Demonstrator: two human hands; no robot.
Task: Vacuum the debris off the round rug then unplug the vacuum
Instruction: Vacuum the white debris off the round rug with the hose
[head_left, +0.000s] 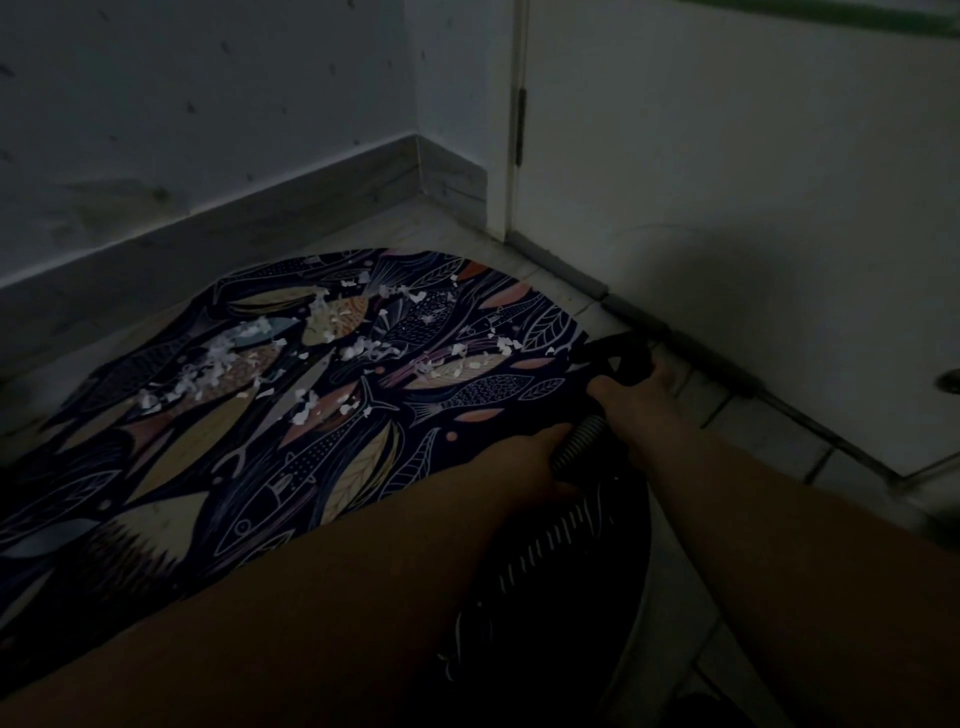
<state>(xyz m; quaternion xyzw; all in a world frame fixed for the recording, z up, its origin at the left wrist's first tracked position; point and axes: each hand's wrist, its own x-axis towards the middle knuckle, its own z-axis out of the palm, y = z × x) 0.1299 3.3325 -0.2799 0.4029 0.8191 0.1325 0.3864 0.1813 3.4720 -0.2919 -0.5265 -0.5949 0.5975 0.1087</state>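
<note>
1 rug (260, 457), lower left to centre of frame. 1 hose (579, 441), centre right at rug edge. 2 grips: left grip (535, 457) wrapped round hose, right grip (631, 397) clenched on black handle (623, 356). Debris (218, 364): white scraps, uncountable, rug's upper middle.

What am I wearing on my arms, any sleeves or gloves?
Both forearms are bare, no sleeves in view. The left grip and right grip wear no gloves; no watch or bracelet shows. Too dim to tell rings.
</note>
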